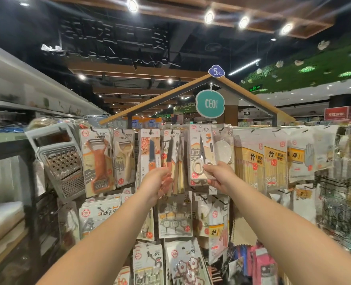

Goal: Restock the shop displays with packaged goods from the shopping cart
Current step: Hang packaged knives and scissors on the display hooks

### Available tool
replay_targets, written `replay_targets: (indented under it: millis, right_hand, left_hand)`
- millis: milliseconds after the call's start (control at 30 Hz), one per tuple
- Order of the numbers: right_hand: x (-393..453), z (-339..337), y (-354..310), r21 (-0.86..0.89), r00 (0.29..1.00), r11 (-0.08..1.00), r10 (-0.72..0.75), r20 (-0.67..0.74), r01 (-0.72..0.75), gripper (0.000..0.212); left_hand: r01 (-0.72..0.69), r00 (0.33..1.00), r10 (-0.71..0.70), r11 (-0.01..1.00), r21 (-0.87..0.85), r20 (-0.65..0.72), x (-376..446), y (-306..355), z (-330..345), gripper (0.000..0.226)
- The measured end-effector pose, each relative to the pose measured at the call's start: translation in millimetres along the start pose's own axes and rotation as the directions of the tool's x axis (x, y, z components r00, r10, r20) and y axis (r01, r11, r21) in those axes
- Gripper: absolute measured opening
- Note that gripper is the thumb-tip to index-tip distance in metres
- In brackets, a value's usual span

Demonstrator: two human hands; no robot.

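A shop aisle under a dark ceiling with spotlights on timber beams; a hanging display rack (273, 128) with a gabled wooden roof carries a round teal sign (210, 103) and rows of glossy carded goods on hooks — peelers, knives, bamboo skewers, sticky hooks. A perforated metal grater (62, 161) leans at the left. The right hand (218, 173) pinches the lower edge of a scissors pack (200, 155), a flat card under clear plastic, hanging in the top row. The left hand (159, 183) rests relaxed fingers, loosely spread, against the neighbouring knife packs (173, 161).
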State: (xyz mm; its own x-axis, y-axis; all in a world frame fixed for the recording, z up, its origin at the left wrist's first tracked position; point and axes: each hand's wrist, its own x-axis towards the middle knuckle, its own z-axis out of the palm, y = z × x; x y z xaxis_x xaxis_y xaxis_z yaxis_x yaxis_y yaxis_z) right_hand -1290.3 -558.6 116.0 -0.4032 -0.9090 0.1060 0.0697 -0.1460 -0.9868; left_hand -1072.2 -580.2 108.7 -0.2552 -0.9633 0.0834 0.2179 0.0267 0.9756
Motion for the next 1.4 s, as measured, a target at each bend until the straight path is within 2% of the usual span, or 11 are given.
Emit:
replay_targets:
  millis: [133, 367, 467, 600, 900, 967, 1033, 1100, 1200, 1300, 1400]
  right_hand:
    - [1.2, 0.0, 7.2, 0.003, 0.999, 0.999, 0.034, -0.022, -0.034, 0.035]
    - [6.9, -7.8, 3.6, -0.073, 0.981, 0.995, 0.05, -0.187, -0.065, 0.032]
    - [11.0, -3.3, 11.0, -0.085, 0.975, 0.992, 0.074, -0.208, -0.093, 0.036]
    - [2.8, -2.2, 32.0, -0.136, 0.985, 0.983, 0.107, -0.136, -0.125, 0.052]
    - [-82.3, -80.7, 136.0, -0.102, 0.954, 0.964, 0.224, -0.197, -0.247, 0.033]
    - [-123.0, -112.2, 162.6, -0.12, 0.939, 0.947, 0.266, -0.22, -0.297, 0.032]
    - [-169.6, -143.1, 185.3, -0.143, 0.908, 0.923, 0.308, -0.285, -0.358, 0.02]
    - [-225.8, -180.4, 208.1, -0.151, 0.848, 0.888, 0.345, -0.402, -0.433, 0.009]
    - [-320.8, -237.6, 240.9, -0.076, 0.736, 0.853, 0.396, -0.549, -0.516, 0.02]
    - [-424.1, -291.2, 265.0, 0.037, 0.555, 0.811, 0.432, -0.711, -0.584, 0.025]
    - [-505.6, -324.3, 281.5, 0.131, 0.402, 0.784, 0.445, -0.8, -0.607, 0.025]
  left_hand:
    - [-0.006, 1.0, 0.006, 1.0, 0.02, 0.02, -4.6, -0.9, -5.3, 0.009]
    - [-0.012, 1.0, 0.012, 0.999, 0.046, 0.012, -7.2, -4.6, -7.3, 0.021]
    - [-0.015, 0.999, 0.008, 0.989, 0.144, 0.05, -12.7, -6.8, -2.5, 0.02]
    - [-0.059, 0.985, -0.003, 0.932, 0.358, 0.172, -22.1, -20.4, 0.3, 0.021]
    - [0.082, 0.916, -0.217, 0.924, 0.373, 0.337, -46.5, -102.6, 46.3, 0.01]
    - [0.099, 0.861, -0.286, 0.905, 0.413, 0.421, -57.7, -139.8, 72.0, 0.013]
    - [0.128, 0.801, -0.353, 0.89, 0.438, 0.483, -75.2, -176.7, 100.1, 0.012]
    - [0.167, 0.706, -0.438, 0.867, 0.47, 0.557, -106.4, -214.4, 136.8, 0.014]
    - [0.224, 0.523, -0.548, 0.827, 0.516, 0.652, -174.2, -265.4, 193.9, 0.019]
    - [0.204, 0.322, -0.624, 0.78, 0.591, 0.712, -259.9, -314.4, 243.6, 0.016]
    - [0.188, 0.157, -0.679, 0.733, 0.653, 0.717, -333.1, -362.9, 271.2, 0.017]
